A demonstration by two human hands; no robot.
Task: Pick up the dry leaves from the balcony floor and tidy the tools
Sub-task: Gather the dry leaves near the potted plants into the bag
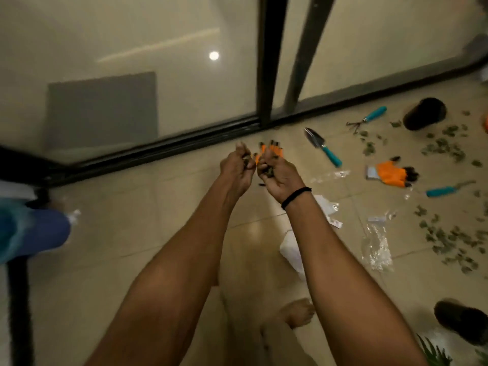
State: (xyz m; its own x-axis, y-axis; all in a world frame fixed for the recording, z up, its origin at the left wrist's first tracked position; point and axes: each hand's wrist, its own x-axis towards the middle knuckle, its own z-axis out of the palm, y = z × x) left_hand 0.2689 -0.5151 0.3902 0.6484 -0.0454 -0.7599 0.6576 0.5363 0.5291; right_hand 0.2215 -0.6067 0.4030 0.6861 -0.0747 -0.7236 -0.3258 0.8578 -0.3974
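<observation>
Both of my hands are raised side by side above the tiled floor, near the sliding door track. My left hand is cupped around a small clump of dry leaves. My right hand, with a black band on the wrist, also holds dry leaves in its curled fingers. An orange glove lies on the floor just beyond my hands, partly hidden by them. More dry leaves are scattered at the right, with another patch of dry leaves lower down. A teal-handled trowel, a hand rake and a third teal tool lie on the floor.
A second orange glove lies between the tools. A black pot lies on its side at the right. Clear plastic bags and white packaging lie near my bare foot. A blue object stands at the left.
</observation>
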